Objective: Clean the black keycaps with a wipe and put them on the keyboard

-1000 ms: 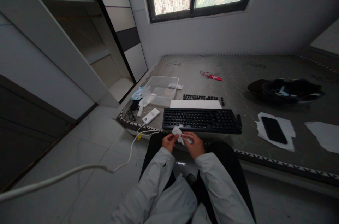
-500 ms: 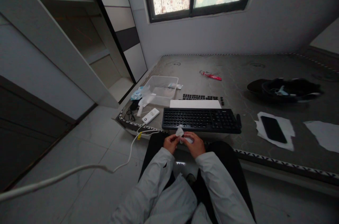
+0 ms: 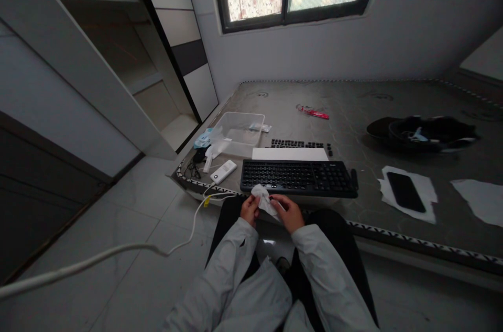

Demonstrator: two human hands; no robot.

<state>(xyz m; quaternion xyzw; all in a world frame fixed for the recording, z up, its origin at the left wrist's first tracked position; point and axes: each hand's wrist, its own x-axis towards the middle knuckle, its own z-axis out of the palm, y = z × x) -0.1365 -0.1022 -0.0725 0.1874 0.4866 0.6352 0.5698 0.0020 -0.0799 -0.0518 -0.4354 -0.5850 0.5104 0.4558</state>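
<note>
My left hand (image 3: 250, 210) is closed on a crumpled white tissue (image 3: 265, 201), which fans out between my two hands in front of the keyboard's near edge. My right hand (image 3: 290, 213) pinches a small black piece (image 3: 271, 198) that looks like a keycap, its fingertips against the tissue's right side. Just beyond lies a black keyboard (image 3: 294, 176), long side towards me. A white strip-shaped box (image 3: 290, 154) sits behind it, and loose black keycaps (image 3: 296, 143) are lined up in rows farther back.
A clear plastic tub (image 3: 243, 135) stands at the back left, near a white power strip (image 3: 223, 172) with a cable running to the floor. Rightward are a phone (image 3: 406, 191) on white paper, a black cap (image 3: 428, 133) and a red packet (image 3: 314, 112) farther back.
The tissue has opened out from a small bunch and spread wider between my hands. My left hand has shifted slightly left, and the dark piece at my right fingertips now shows more clearly.
</note>
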